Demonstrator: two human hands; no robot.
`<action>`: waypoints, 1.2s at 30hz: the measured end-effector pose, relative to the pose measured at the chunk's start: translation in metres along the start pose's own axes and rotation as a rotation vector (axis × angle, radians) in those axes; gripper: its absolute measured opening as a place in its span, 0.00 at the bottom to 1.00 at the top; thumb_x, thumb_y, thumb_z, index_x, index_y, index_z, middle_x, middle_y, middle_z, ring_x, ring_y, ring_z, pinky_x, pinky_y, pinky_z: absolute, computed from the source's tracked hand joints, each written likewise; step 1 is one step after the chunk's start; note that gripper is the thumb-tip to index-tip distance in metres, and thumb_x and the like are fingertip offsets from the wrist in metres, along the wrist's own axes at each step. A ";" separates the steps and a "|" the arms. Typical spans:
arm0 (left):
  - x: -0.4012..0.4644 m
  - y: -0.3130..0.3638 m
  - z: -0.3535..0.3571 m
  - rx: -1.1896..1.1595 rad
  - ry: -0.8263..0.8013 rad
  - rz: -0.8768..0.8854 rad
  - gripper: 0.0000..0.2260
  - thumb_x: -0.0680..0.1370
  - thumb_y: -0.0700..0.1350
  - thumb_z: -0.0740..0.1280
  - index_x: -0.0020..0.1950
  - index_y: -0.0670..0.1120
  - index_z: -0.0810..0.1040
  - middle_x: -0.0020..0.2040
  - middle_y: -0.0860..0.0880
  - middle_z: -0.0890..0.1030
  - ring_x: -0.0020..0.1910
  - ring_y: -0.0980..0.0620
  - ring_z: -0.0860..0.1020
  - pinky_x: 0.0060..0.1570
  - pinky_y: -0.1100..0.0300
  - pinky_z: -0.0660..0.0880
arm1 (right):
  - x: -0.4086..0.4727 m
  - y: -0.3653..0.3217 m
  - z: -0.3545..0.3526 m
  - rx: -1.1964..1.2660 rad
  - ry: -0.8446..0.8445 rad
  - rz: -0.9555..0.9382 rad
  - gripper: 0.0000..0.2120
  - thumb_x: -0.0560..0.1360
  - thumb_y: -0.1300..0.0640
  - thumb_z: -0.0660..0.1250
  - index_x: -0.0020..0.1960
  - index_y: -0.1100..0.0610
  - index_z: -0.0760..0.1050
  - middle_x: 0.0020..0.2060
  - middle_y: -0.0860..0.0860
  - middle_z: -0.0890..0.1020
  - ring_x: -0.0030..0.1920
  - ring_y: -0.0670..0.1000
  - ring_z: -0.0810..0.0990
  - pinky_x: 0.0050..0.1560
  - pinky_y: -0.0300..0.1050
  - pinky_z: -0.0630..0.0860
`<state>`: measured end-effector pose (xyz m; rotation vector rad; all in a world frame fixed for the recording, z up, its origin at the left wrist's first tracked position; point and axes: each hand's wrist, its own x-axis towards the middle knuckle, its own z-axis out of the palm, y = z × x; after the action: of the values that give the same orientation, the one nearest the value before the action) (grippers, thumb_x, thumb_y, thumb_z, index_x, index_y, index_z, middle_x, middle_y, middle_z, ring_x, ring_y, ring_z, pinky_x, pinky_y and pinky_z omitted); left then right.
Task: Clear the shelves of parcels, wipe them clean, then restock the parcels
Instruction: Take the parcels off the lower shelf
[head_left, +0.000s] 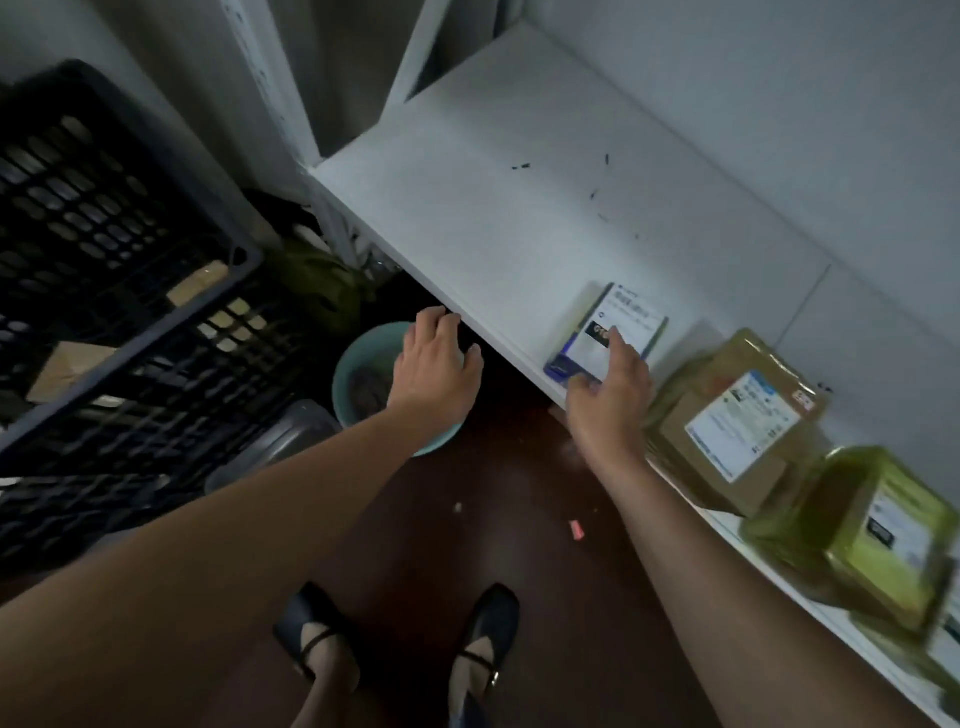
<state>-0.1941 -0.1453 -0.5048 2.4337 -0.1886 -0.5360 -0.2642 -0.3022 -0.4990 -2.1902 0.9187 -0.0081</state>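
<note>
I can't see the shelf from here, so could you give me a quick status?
Right hand on the small blue parcel, shelf edge. Left hand open, empty. Two taped boxes alongside, nothing blocking.

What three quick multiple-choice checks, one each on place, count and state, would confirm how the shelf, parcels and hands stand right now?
1. Where does the blue-edged flat parcel lie?
A. in the black crate
B. on the white shelf, near its front edge
C. on the floor

2. How many tape-wrapped cardboard parcels sit along the shelf beyond the right hand?
A. none
B. two
C. five

3. What is the left hand doing?
A. gripping a cloth
B. lifting the basin
C. holding nothing, fingers at the shelf's front edge

Answers: 1 B, it lies on the white shelf under the right hand. 2 B, one box and a second. 3 C, the left hand is open above the teal basin.
</note>
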 end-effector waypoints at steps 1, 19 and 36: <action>0.005 0.009 0.011 -0.027 -0.031 0.001 0.22 0.82 0.49 0.57 0.76 0.44 0.61 0.75 0.47 0.59 0.74 0.46 0.58 0.70 0.50 0.59 | 0.008 0.010 -0.006 -0.018 0.005 0.032 0.30 0.78 0.64 0.61 0.78 0.56 0.58 0.75 0.58 0.62 0.75 0.58 0.57 0.72 0.48 0.55; 0.038 0.074 0.096 -0.565 -0.356 -0.303 0.11 0.83 0.47 0.54 0.54 0.45 0.73 0.45 0.49 0.74 0.38 0.55 0.68 0.39 0.61 0.65 | 0.063 0.067 -0.005 0.456 -0.226 0.288 0.16 0.80 0.58 0.60 0.68 0.52 0.70 0.56 0.46 0.81 0.52 0.46 0.82 0.62 0.50 0.76; 0.002 0.009 -0.033 -1.234 -0.160 -0.430 0.14 0.75 0.54 0.70 0.52 0.47 0.70 0.56 0.41 0.82 0.56 0.40 0.81 0.60 0.43 0.76 | -0.005 -0.065 0.006 0.803 -0.352 0.039 0.19 0.82 0.60 0.57 0.72 0.49 0.68 0.58 0.48 0.81 0.47 0.41 0.83 0.44 0.39 0.80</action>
<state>-0.1783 -0.1344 -0.4759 1.2075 0.4865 -0.7336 -0.2266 -0.2649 -0.4599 -1.3701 0.6067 0.0234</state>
